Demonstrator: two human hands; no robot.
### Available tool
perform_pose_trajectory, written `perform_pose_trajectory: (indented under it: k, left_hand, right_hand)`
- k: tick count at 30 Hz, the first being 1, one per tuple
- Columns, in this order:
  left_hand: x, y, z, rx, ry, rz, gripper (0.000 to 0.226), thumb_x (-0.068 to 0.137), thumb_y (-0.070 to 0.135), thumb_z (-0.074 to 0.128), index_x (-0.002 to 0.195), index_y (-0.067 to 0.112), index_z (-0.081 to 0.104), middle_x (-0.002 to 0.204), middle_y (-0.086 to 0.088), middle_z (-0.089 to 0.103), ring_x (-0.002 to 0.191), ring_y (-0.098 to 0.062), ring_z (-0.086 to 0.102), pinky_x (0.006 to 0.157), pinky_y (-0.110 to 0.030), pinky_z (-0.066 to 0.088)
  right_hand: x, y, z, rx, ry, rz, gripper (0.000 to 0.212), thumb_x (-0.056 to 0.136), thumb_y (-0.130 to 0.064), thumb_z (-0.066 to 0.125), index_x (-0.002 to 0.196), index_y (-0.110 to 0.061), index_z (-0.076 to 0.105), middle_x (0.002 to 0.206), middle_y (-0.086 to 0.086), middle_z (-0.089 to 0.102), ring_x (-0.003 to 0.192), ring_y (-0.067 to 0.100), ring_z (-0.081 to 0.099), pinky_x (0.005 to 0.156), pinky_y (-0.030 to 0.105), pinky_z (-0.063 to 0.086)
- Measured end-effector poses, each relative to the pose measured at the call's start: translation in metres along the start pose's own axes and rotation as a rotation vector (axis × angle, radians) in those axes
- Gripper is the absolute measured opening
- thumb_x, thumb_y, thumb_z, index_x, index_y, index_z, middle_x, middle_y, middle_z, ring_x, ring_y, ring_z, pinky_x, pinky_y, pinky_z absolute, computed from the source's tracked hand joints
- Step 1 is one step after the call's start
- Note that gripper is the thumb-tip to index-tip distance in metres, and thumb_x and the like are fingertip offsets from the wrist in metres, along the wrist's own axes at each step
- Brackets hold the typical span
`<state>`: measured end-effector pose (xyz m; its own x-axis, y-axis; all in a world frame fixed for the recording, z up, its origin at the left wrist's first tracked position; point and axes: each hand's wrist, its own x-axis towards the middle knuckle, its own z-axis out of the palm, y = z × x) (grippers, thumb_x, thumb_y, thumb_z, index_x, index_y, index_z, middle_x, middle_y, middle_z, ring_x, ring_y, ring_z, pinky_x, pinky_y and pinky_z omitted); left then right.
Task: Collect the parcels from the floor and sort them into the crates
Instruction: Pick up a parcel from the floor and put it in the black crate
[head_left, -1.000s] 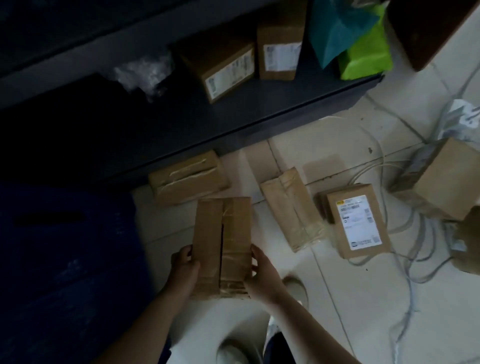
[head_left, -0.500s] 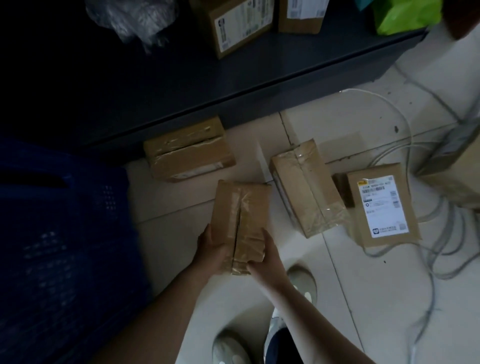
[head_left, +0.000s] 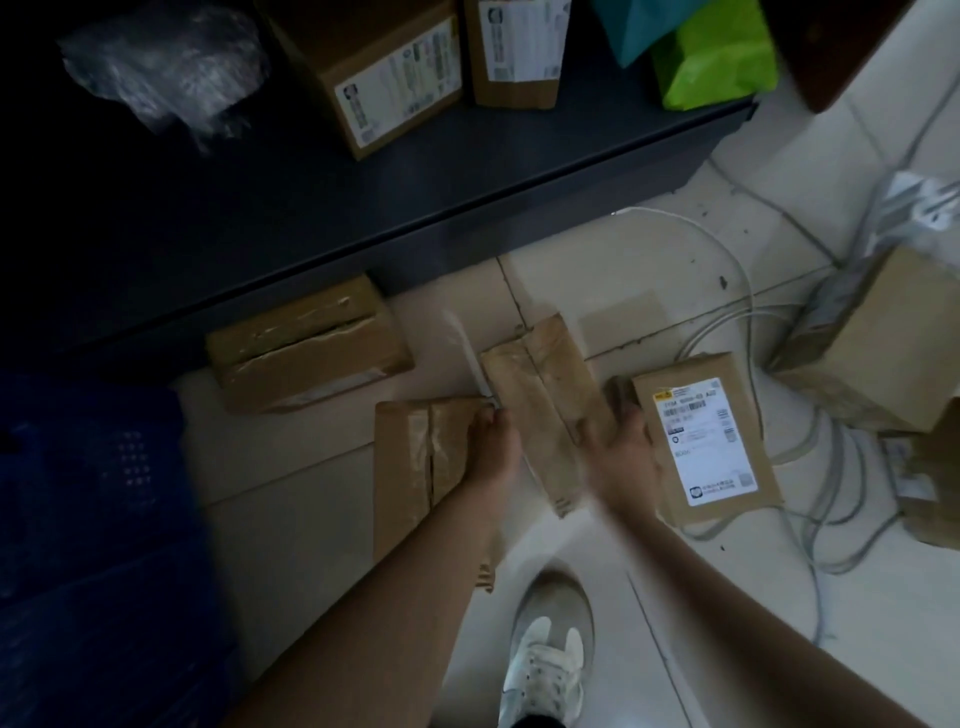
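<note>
Several brown parcels lie on the tiled floor. My left hand (head_left: 493, 447) grips the left edge of a long taped parcel (head_left: 540, 410) in the middle, and my right hand (head_left: 618, 457), blurred by motion, grips its right edge. A second taped parcel (head_left: 415, 467) lies flat on the floor just left of my left arm. To the right of my right hand is a parcel with a white label (head_left: 706, 436). Another taped parcel (head_left: 306, 343) sits against the shelf base. A dark blue crate (head_left: 104, 493) stands at the left.
A dark low shelf (head_left: 467, 171) runs across the back, carrying two labelled boxes (head_left: 384, 67), a green bag (head_left: 717, 62) and crumpled plastic (head_left: 161, 67). White cables (head_left: 779, 332) trail over the floor at right beside a large box (head_left: 883, 338). My shoe (head_left: 550, 649) is below.
The taped parcel that both hands held now lies on the floor at the left. Both hands have moved right onto the sides of the middle parcel.
</note>
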<state>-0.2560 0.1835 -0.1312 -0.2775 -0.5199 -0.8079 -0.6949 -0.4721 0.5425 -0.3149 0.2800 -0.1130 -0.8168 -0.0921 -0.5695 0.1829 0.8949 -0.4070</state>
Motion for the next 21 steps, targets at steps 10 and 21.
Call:
perform_pose_trajectory:
  k: [10, 21]
  left_hand:
    - [-0.059, 0.045, -0.006, 0.041, -0.156, 0.421, 0.038, 0.095, 0.014, 0.058, 0.132, 0.019, 0.052, 0.131, -0.003, 0.056, 0.105, -0.005, 0.055, 0.091, -0.017, 0.048]
    - [-0.123, 0.115, -0.071, 0.232, -0.010, 0.357, 0.112, 0.061, 0.058, 0.082, 0.151, 0.032, 0.020, 0.139, 0.004, 0.032, 0.128, -0.012, 0.037, 0.100, -0.030, 0.040]
  right_hand:
    - [-0.034, 0.022, -0.024, 0.732, 0.197, 0.017, 0.050, 0.091, -0.057, 0.052, 0.108, -0.010, 0.054, 0.094, -0.007, 0.056, 0.101, 0.020, 0.055, 0.089, 0.032, 0.041]
    - [-0.077, -0.065, -0.091, 0.780, -0.112, -0.109, 0.107, 0.061, -0.080, 0.068, 0.151, -0.039, 0.028, 0.146, -0.002, 0.042, 0.132, 0.018, 0.045, 0.110, 0.044, 0.040]
